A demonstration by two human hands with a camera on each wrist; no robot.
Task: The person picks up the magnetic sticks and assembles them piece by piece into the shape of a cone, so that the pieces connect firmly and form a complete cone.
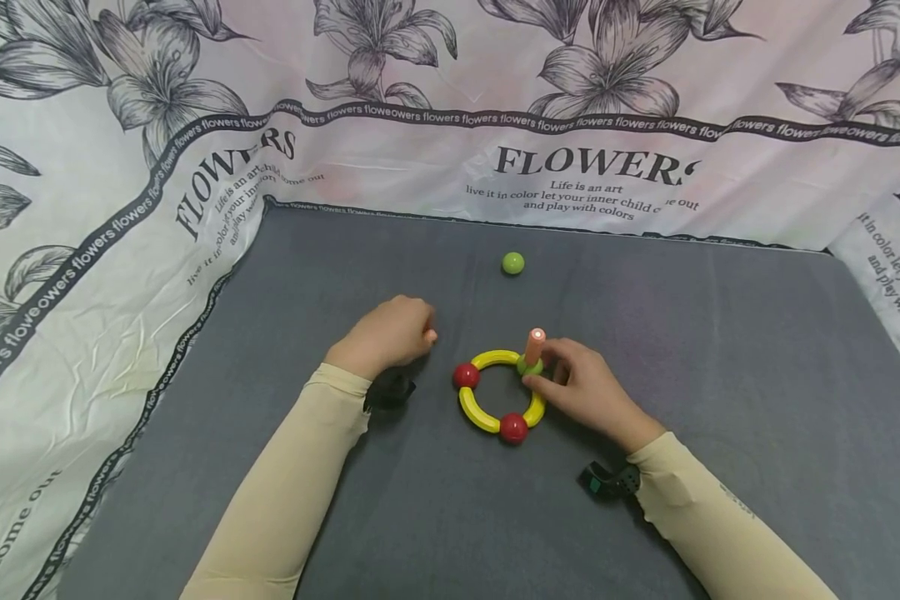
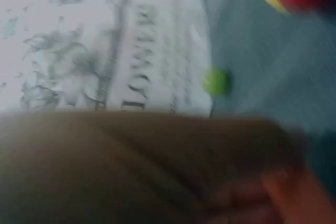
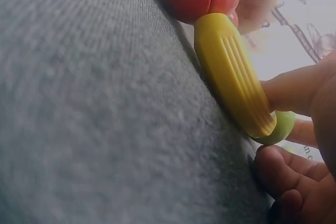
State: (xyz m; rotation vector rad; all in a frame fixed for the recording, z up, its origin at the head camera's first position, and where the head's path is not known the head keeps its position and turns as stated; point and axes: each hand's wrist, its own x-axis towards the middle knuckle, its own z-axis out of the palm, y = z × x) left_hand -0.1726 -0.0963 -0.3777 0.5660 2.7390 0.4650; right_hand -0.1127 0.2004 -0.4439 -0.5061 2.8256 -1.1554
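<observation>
On the grey cloth lies a ring of curved yellow rods [image 1: 480,412] joined by red balls [image 1: 513,428] and a green ball [image 1: 529,367]. A short orange rod [image 1: 536,345] stands upright on that green ball. My right hand [image 1: 588,392] pinches the green ball at the ring's right side; in the right wrist view the thumb rests by the end of a ribbed yellow rod [image 3: 231,72], other fingers beyond the green ball [image 3: 283,127]. Left of the ring, my left hand [image 1: 390,333] has its fingers curled in, with nothing visible in them; the left wrist view is blurred.
A loose green ball [image 1: 513,263] sits farther back, beyond the ring. The grey cloth [image 1: 375,517] is bordered at the back and sides by a white flower-printed sheet [image 1: 420,175]. Dark wrist cameras [image 1: 607,481] are worn on both wrists.
</observation>
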